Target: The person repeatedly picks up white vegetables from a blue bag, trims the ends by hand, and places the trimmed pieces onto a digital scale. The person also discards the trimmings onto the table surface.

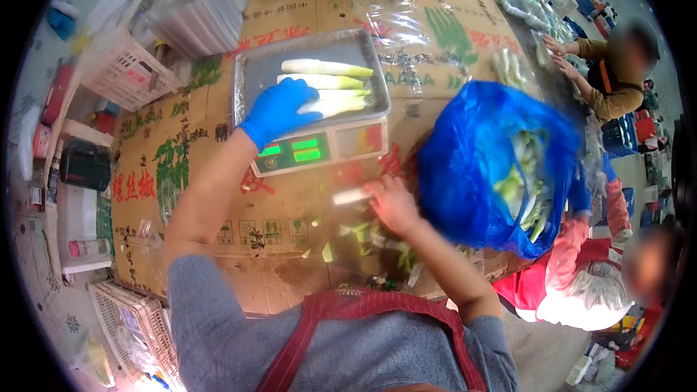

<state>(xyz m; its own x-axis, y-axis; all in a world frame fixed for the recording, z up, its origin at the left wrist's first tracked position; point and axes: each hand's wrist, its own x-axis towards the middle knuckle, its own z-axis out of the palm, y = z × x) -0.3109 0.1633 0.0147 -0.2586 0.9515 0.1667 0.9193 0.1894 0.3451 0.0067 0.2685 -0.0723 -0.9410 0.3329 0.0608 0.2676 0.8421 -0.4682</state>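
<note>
Several peeled water bamboo shoots (327,67), white with green ends, lie side by side on the metal tray (254,65) of a weighing scale (356,141) with lit green displays. My left hand (279,109), in a blue glove, reaches over the tray, its fingers curled on the nearer shoots and partly hiding them. Lower and to the right, my bare right hand (394,205) is closed on one end of a short white stick-like piece (351,197). It is slightly blurred, and I cannot tell what it is. Green peelings (359,236) are scattered just below this hand.
A large blue plastic bag (457,167) holding green-white vegetables stands right of my right hand. Flattened cardboard (203,203) covers the table. Stacked clear trays (200,11) and a pale crate (127,69) sit at left. Co-workers' hands (563,54) are at the right and far edges.
</note>
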